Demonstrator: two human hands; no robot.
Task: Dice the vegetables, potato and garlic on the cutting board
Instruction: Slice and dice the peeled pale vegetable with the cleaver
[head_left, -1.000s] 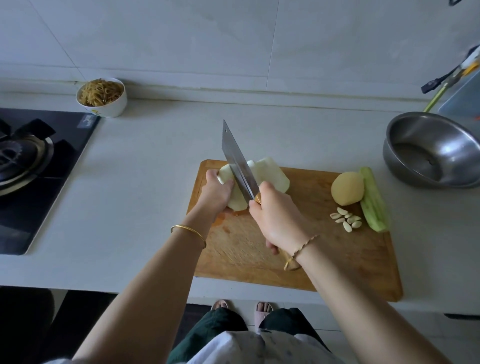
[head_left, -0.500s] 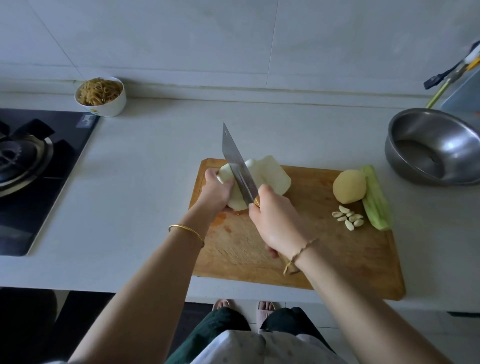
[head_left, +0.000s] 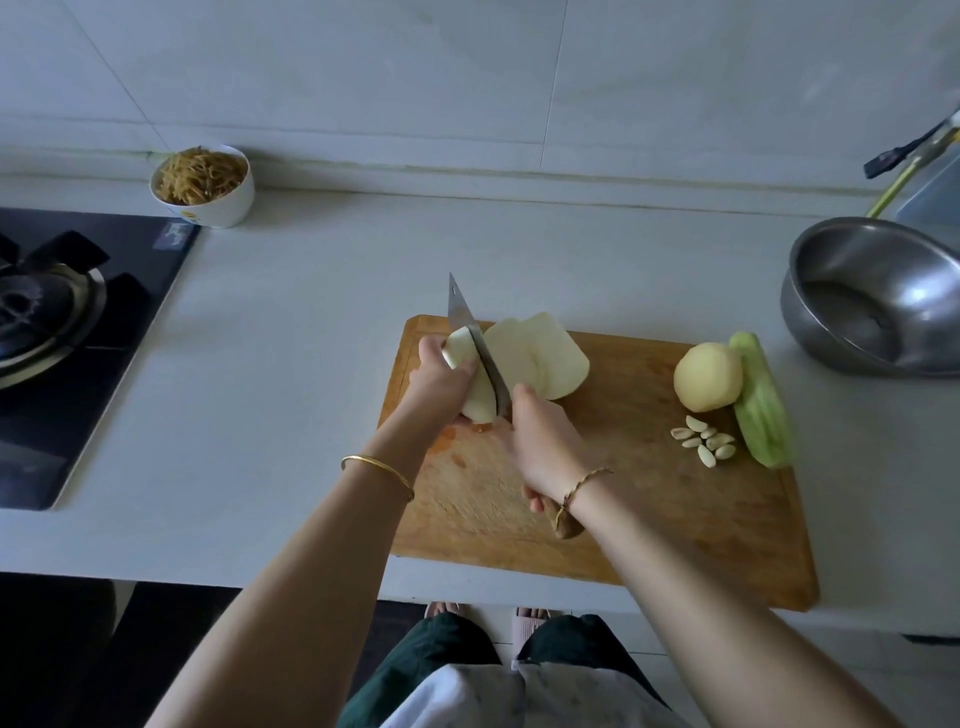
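A pale, peeled vegetable lies in cut slabs (head_left: 535, 353) at the far left of the wooden cutting board (head_left: 675, 519). My left hand (head_left: 439, 384) grips the leftmost piece (head_left: 460, 351) of it with curled fingers. My right hand (head_left: 545, 441) holds a cleaver by its wooden handle; the blade (head_left: 475, 343) stands in the vegetable just right of my left fingers. At the board's right side sit a peeled potato (head_left: 707, 376), several garlic cloves (head_left: 704, 441) and a green vegetable strip (head_left: 761, 400).
A steel bowl (head_left: 878, 296) stands on the counter right of the board. A white bowl of brown shreds (head_left: 202, 184) sits at the back left beside a black gas stove (head_left: 62, 332). Utensil handles (head_left: 909, 161) stick out at the far right.
The cleaver has come down lower into the pale vegetable, and the slabs right of the blade have spread a little wider. My left hand keeps its grip.
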